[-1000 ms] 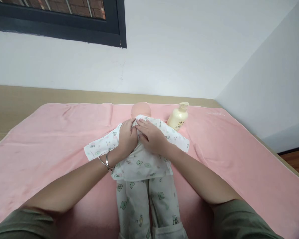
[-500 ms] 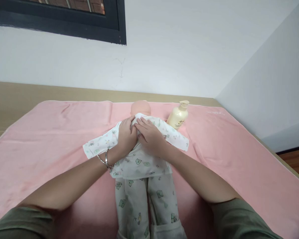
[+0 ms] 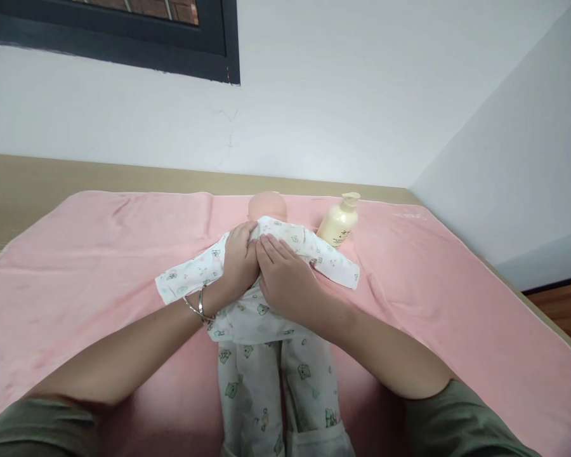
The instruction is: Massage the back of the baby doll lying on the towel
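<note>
Blanket (image 3: 457, 317) under doll (image 3: 252, 329), near wall (image 3: 333, 95)

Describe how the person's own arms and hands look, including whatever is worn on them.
The left sleeve and right sleeve are dark olive green, leaving the forearms bare. Thin silver-coloured bangles circle the left wrist. The left hand and right hand wear no gloves.

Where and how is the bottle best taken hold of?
Probably round its body, below the pump, coming from the right with the right hand. The body is broad and rounded, the pump narrower, and the white sleeve lies close by the bottle's near left side, with pink blanket to its right.
</note>
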`<state>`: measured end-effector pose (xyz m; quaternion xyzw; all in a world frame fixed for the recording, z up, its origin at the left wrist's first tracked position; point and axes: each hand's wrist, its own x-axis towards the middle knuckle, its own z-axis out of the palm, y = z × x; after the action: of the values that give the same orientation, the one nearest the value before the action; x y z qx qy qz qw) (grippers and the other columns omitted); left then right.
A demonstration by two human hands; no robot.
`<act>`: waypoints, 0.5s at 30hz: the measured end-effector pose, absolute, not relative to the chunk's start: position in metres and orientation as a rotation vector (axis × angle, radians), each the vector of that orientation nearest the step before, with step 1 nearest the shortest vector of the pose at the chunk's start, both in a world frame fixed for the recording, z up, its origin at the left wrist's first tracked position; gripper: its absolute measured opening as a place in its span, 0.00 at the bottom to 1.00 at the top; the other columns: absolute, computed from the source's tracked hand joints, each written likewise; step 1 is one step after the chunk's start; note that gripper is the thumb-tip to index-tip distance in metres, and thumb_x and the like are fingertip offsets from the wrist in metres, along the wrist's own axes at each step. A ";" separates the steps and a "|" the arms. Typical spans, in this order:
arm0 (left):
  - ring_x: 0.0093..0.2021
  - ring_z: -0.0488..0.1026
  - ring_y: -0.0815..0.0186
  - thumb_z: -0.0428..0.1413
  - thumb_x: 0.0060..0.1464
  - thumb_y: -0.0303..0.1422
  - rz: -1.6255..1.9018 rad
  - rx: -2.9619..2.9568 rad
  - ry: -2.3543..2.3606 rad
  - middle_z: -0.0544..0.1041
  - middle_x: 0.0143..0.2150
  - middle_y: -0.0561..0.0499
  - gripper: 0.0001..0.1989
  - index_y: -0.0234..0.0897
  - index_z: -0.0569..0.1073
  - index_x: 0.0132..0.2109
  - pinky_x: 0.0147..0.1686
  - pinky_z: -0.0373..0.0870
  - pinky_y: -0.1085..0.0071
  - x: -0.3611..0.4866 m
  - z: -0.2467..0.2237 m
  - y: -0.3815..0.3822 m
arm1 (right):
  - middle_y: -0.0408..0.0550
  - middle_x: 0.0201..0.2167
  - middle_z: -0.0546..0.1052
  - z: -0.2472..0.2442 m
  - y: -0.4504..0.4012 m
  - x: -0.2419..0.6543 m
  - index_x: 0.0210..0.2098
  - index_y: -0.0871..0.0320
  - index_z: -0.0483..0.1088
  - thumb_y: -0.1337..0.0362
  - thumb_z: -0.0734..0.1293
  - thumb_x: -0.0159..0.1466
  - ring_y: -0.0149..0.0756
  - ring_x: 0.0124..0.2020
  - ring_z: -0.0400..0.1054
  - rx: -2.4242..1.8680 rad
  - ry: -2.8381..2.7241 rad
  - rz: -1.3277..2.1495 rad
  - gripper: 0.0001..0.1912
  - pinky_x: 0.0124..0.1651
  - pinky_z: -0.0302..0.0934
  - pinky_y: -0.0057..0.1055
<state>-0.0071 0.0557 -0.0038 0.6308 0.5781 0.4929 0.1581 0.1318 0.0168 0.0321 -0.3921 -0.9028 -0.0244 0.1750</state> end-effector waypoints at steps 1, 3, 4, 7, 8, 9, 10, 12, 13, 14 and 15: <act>0.57 0.71 0.53 0.45 0.58 0.32 1.415 1.806 1.656 0.76 0.56 0.41 0.21 0.36 0.72 0.55 0.62 0.67 0.52 -0.007 -0.005 0.057 | 0.65 0.69 0.63 0.032 0.018 0.132 0.67 0.74 0.59 0.69 0.54 0.70 0.48 0.73 0.53 -1.094 -2.570 -0.023 0.28 0.75 0.47 0.47; 0.57 0.71 0.54 0.45 0.58 0.31 1.421 1.819 1.665 0.76 0.56 0.42 0.21 0.36 0.72 0.55 0.62 0.66 0.51 -0.007 -0.007 0.058 | 0.62 0.70 0.62 0.032 0.030 0.135 0.68 0.71 0.59 0.68 0.52 0.71 0.46 0.73 0.51 -1.126 -2.551 0.100 0.28 0.75 0.46 0.49; 0.57 0.71 0.54 0.44 0.58 0.30 1.424 1.828 1.671 0.76 0.56 0.41 0.21 0.36 0.71 0.55 0.62 0.66 0.51 -0.007 -0.008 0.059 | 0.60 0.71 0.61 0.032 0.039 0.138 0.68 0.69 0.59 0.67 0.52 0.71 0.46 0.74 0.50 -1.164 -2.527 0.166 0.28 0.75 0.44 0.51; 0.56 0.70 0.54 0.44 0.57 0.29 1.435 1.884 1.677 0.75 0.54 0.41 0.21 0.36 0.71 0.55 0.61 0.66 0.51 -0.006 -0.010 0.059 | 0.64 0.73 0.54 0.033 0.068 0.146 0.70 0.72 0.53 0.60 0.54 0.72 0.51 0.75 0.45 -1.332 -2.419 0.326 0.32 0.75 0.43 0.53; 0.56 0.70 0.54 0.45 0.58 0.29 1.440 1.914 1.675 0.75 0.53 0.41 0.20 0.36 0.71 0.55 0.60 0.67 0.51 -0.006 -0.010 0.058 | 0.66 0.73 0.52 0.033 0.075 0.148 0.71 0.73 0.52 0.57 0.55 0.72 0.52 0.75 0.44 -1.367 -2.393 0.367 0.34 0.75 0.44 0.53; 0.55 0.70 0.54 0.45 0.58 0.29 1.447 1.949 1.671 0.75 0.52 0.41 0.20 0.36 0.71 0.54 0.60 0.67 0.51 -0.006 -0.010 0.057 | 0.67 0.74 0.51 0.034 0.080 0.150 0.71 0.74 0.50 0.55 0.56 0.72 0.53 0.76 0.43 -1.384 -2.381 0.394 0.36 0.75 0.44 0.52; 0.54 0.70 0.54 0.45 0.59 0.28 1.453 1.990 1.665 0.74 0.51 0.41 0.19 0.36 0.72 0.54 0.59 0.67 0.52 -0.006 -0.010 0.056 | 0.67 0.74 0.51 0.034 0.082 0.151 0.71 0.74 0.50 0.54 0.56 0.72 0.53 0.76 0.43 -1.390 -2.378 0.404 0.37 0.75 0.44 0.51; 0.53 0.70 0.54 0.45 0.59 0.28 1.461 2.068 1.651 0.73 0.49 0.41 0.18 0.36 0.72 0.54 0.58 0.68 0.52 -0.006 -0.010 0.054 | 0.68 0.73 0.52 0.034 0.081 0.150 0.71 0.75 0.50 0.52 0.57 0.71 0.54 0.75 0.44 -1.408 -2.381 0.368 0.38 0.74 0.45 0.50; 0.52 0.70 0.54 0.45 0.60 0.29 1.457 2.090 1.651 0.73 0.49 0.41 0.18 0.35 0.72 0.54 0.57 0.68 0.53 -0.006 -0.009 0.053 | 0.69 0.72 0.54 0.034 0.078 0.148 0.70 0.76 0.52 0.52 0.58 0.71 0.55 0.75 0.46 -1.425 -2.379 0.323 0.38 0.74 0.46 0.50; 0.53 0.69 0.54 0.46 0.60 0.30 1.443 2.096 1.662 0.73 0.49 0.41 0.18 0.35 0.72 0.54 0.57 0.68 0.53 -0.006 -0.008 0.053 | 0.70 0.71 0.57 0.034 0.073 0.146 0.69 0.77 0.53 0.53 0.58 0.71 0.56 0.73 0.49 -1.446 -2.375 0.261 0.37 0.73 0.48 0.50; 0.53 0.69 0.54 0.46 0.60 0.30 1.420 2.087 1.688 0.73 0.50 0.41 0.18 0.35 0.71 0.55 0.57 0.68 0.54 -0.006 -0.008 0.053 | 0.71 0.70 0.60 0.034 0.067 0.144 0.68 0.78 0.55 0.54 0.57 0.72 0.57 0.72 0.52 -1.469 -2.369 0.184 0.36 0.72 0.50 0.50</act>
<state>-0.0060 0.0526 -0.0078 0.6864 0.5552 0.4668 0.0523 0.1438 0.0672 0.0338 -0.5177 -0.8353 0.0649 0.1730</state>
